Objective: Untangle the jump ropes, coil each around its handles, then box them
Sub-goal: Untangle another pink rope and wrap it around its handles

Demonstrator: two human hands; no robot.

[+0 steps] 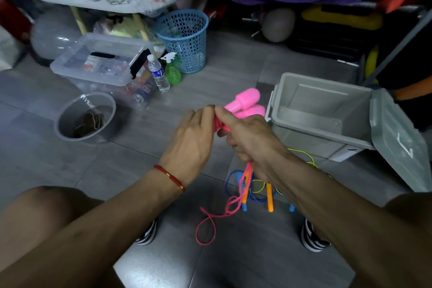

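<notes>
The pink jump rope (231, 203) is held up between both hands, above the floor. Its two pink handles (245, 103) stick out side by side just beyond the fingers, pointing away from the person. The right hand (247, 138) curls round the lower part of the handles, with the cord wound there and running out below the palm. The left hand (191, 138) is against the wound cord from the left, its fingers bent onto the pink turns. The loose tail of the pink cord hangs down from under the right hand and ends in a loop on the floor (145, 159) between the person's shoes.

Directly below the right wrist, a blue jump rope (231, 177) and a yellow-green jump rope (304, 156) lie tangled on the floor, with orange and blue handles (270, 196) among them.

Just right of the right hand stands the open grey box (327, 110), its lid (397, 140) swung down on the far side. Left of the left hand sits a clear round tub (85, 117). Beyond the hands are a water bottle (159, 72), a green spray bottle (172, 69) and a blue mesh basket (184, 40).
</notes>
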